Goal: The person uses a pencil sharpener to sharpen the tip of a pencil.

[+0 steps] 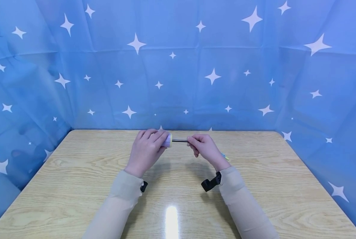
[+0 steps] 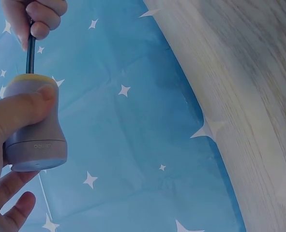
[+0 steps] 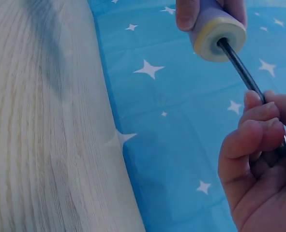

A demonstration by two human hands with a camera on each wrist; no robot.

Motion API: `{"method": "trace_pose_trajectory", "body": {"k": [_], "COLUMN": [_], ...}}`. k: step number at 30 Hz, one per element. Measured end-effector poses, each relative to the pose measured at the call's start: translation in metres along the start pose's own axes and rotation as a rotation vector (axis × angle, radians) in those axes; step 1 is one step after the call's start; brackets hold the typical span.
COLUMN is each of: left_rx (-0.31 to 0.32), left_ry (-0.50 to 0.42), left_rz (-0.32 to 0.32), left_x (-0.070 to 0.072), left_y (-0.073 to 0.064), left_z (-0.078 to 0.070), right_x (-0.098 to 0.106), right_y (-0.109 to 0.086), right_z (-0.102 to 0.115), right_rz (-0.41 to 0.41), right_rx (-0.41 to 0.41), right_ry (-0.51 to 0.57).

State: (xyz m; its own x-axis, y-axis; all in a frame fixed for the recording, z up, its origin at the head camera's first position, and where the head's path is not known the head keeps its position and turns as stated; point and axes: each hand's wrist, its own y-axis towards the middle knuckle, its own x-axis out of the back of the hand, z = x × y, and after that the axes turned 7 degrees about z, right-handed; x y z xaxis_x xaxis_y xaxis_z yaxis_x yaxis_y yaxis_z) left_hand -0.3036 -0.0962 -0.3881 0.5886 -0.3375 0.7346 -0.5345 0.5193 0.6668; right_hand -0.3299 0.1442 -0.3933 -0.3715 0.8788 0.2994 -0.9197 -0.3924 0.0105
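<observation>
My left hand (image 1: 146, 149) grips a lilac pencil sharpener (image 2: 36, 123) with a yellow rim, held above the far part of the table. In the left wrist view its waisted body shows, with the thumb pressed along its side. A dark pencil (image 3: 242, 67) enters the round hole at the sharpener's yellow-rimmed end. My right hand (image 1: 207, 147) pinches this pencil between thumb and fingers, a short way out from the hole. Its rounded outer end appears by the palm in the right wrist view; the inner end is hidden inside the sharpener.
A small blue and yellow item (image 1: 225, 157) lies on the wooden table (image 1: 76, 186), partly hidden behind my right wrist. Past the table's far edge hangs a blue star-patterned cloth (image 1: 178, 66), which also runs along both sides.
</observation>
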Motion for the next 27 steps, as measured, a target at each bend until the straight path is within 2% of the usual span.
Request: {"method": "trace_pose_trajectory", "body": {"k": [7, 13, 21, 27], "left_rx": [0.005, 0.039, 0.083, 0.083], "left_ry": [-0.004, -0.027, -0.039, -0.032], "left_rz": [0.030, 0.076, 0.064, 0.065], "left_x": [-0.002, -0.001, 0.003, 0.003], "left_y": [-0.001, -0.002, -0.006, -0.005], "left_z": [-0.001, 0.004, 0.012, 0.013], "right_x": [-0.002, -0.001, 0.014, 0.021], "right_y": [0.002, 0.003, 0.000, -0.003], "right_z": [-0.003, -0.001, 0.001, 0.002], "right_rz": [0.015, 0.036, -0.006, 0.003], "right_rx": [-0.035, -0.006, 0.001, 0.026], "right_ry": [0.043, 0.015, -0.026, -0.088]}}
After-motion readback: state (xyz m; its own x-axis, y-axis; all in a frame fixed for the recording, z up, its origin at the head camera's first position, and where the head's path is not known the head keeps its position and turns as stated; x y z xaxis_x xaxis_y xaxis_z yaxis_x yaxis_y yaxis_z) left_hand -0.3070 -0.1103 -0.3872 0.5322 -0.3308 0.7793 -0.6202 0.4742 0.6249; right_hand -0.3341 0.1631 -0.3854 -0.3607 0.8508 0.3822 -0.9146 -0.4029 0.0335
